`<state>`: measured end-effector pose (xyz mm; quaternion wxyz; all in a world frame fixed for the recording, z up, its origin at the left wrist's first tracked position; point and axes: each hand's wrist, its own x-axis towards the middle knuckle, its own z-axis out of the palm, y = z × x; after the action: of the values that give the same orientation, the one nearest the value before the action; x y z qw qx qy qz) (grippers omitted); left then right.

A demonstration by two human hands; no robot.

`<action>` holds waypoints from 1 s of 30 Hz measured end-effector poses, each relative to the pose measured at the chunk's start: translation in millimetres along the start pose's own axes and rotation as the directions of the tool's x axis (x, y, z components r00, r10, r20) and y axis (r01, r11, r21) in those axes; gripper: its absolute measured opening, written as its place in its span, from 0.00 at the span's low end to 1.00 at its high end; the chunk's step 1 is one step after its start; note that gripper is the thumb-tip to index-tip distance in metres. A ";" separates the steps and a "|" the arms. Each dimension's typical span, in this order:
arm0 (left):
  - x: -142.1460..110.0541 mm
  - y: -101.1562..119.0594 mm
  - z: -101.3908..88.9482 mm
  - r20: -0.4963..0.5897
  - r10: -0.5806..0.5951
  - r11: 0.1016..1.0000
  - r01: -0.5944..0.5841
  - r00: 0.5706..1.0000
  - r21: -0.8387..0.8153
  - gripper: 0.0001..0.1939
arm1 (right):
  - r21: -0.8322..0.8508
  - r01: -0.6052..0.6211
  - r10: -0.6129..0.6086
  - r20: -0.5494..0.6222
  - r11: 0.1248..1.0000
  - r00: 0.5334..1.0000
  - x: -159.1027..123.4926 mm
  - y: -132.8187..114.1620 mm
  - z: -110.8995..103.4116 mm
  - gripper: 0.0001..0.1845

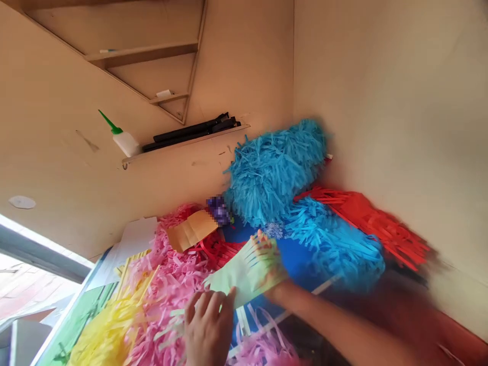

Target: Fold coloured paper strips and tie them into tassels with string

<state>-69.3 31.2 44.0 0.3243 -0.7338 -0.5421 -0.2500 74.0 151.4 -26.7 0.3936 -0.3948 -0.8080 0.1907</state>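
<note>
My right hand (276, 294) is curled around a pale green fringed paper sheet (244, 277), holding it with the fingers behind the cut strips, their tips showing above its fringe. My left hand (209, 330) sits just below the sheet with its fingers spread, touching the lower edge; I cannot tell whether it is gripping. The sheet lies between my hands, over a flat bright blue board (301, 259).

At 2 o'clock from my hands, a bulky shape covered in shaggy turquoise paper fringe (270, 178) rests against the beige wooden wall (381, 91). Layered red paper fringe (366, 223) lies at 3 o'clock, partly blurred. At 9 o'clock there is a heap of pink paper fringe (171, 284), with yellow paper fringe (114, 315) beside it at 8 o'clock. A folded tan kraft paper piece (192, 230) lies at 11 o'clock, just beside a blurred purple object (219, 211). Higher up, a narrow wooden shelf (186, 143) holds a white glue bottle with a green nozzle (124, 137) and long black objects (190, 133).
</note>
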 end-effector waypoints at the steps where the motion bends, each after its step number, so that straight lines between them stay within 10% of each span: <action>1: -5.2 9.0 12.2 0.013 -0.015 0.999 0.016 1.000 -0.046 0.14 | -0.073 -0.030 0.026 -0.056 0.997 0.998 -5.4 26.0 -14.7 0.34; 6: -25.9 50.9 65.4 0.182 -0.039 0.980 0.073 0.982 -0.186 0.09 | -0.257 -0.212 0.138 -0.278 0.943 0.951 -42.8 137.5 -124.7 0.24; 10: -30.4 66.9 83.9 0.269 -0.023 0.980 0.074 0.963 -0.183 0.09 | -0.321 -0.370 0.138 -0.564 0.872 0.814 -66.8 131.1 -180.3 0.22; 11: -29.4 68.9 85.5 0.290 -0.025 0.980 0.081 0.957 -0.184 0.08 | -0.347 -0.337 0.045 -0.635 0.875 0.771 -71.5 114.8 -177.0 0.20; 12: -27.9 70.5 86.2 0.310 -0.029 0.978 0.090 0.950 -0.186 0.08 | -0.379 -0.207 -0.047 -0.563 0.902 0.825 -75.3 95.6 -166.7 0.18; 14: -24.2 73.3 85.8 0.350 -0.029 0.976 0.102 0.936 -0.191 0.07 | -0.332 0.229 -0.280 -0.112 0.915 0.954 -79.1 57.9 -131.9 0.21; 16: -22.9 74.0 83.3 0.381 -0.024 0.976 0.104 0.924 -0.191 0.08 | -0.179 0.378 -0.346 0.190 0.908 0.919 -77.4 34.6 -92.2 0.23; 20: -35.3 53.5 70.8 0.402 -0.081 0.974 0.158 0.912 -0.162 0.15 | -0.036 0.386 -0.377 0.151 0.922 0.914 -70.7 44.2 -47.2 0.13; 26: -62.0 -13.1 37.8 0.443 -0.146 0.989 0.136 0.884 0.054 0.18 | -0.025 0.394 -0.388 0.126 0.919 0.913 -71.1 64.0 -56.4 0.14; 30: -48.7 5.1 33.2 0.401 -0.019 0.998 0.041 0.916 -0.046 0.20 | -0.007 0.394 -0.389 0.144 0.919 0.910 -68.6 52.7 -59.4 0.12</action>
<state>-77.9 24.1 -14.2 0.1829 -0.7695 -0.6012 -0.1137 172.4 129.6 -55.9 0.3591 -0.2173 -0.8996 0.1207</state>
